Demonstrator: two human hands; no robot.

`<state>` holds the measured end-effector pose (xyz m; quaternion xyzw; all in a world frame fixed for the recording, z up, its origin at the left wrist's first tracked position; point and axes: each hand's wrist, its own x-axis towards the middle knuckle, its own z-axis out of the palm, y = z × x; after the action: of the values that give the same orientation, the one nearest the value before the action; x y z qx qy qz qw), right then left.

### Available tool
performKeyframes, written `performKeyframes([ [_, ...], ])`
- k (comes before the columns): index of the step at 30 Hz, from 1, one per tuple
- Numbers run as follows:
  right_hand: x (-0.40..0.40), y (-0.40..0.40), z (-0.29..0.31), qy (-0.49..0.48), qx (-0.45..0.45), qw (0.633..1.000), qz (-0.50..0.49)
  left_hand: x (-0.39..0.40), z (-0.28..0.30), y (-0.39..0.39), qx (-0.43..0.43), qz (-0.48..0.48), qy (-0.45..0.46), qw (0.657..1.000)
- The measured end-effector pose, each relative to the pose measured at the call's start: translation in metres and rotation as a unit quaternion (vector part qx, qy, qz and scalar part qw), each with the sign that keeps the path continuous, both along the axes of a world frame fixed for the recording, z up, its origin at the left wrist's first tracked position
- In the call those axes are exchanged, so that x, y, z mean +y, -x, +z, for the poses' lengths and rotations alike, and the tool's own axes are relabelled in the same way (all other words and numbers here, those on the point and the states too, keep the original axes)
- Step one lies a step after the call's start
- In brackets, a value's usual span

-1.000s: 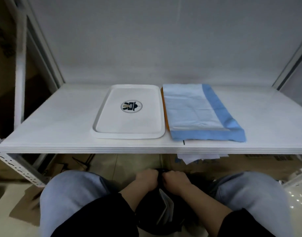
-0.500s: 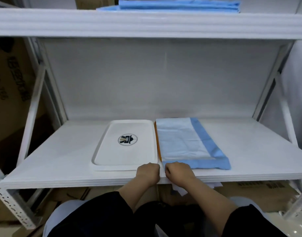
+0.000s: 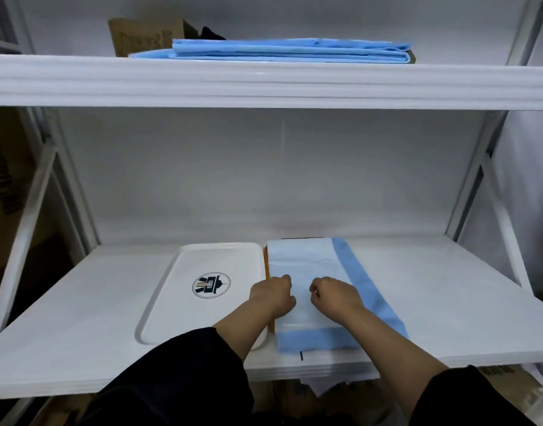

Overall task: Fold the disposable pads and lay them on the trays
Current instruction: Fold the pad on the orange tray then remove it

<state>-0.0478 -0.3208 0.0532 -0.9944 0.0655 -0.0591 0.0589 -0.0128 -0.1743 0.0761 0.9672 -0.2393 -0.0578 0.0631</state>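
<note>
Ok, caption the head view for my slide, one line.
Both hands, left and right, over a folded pad beside an empty white tray, spare pads shelved above.

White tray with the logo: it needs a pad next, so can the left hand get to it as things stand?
Probably yes. The left hand sits right beside the white tray, with nothing between them.

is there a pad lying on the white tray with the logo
No, the white tray shows only its logo, while the folded pad lies beside it on an orange tray.
</note>
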Motion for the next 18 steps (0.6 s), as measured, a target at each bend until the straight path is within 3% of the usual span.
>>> performKeyframes([
  [6, -0.049, -0.019, -0.014, -0.045, 0.038, 0.997, -0.051, -0.020, -0.014, -0.024, 0.063, 0.005, -0.001, 0.998],
  [18, -0.095, -0.030, -0.054, -0.004, 0.124, 0.985, -0.116, -0.039, -0.059, -0.038, 0.130, -0.013, -0.040, 0.991],
])
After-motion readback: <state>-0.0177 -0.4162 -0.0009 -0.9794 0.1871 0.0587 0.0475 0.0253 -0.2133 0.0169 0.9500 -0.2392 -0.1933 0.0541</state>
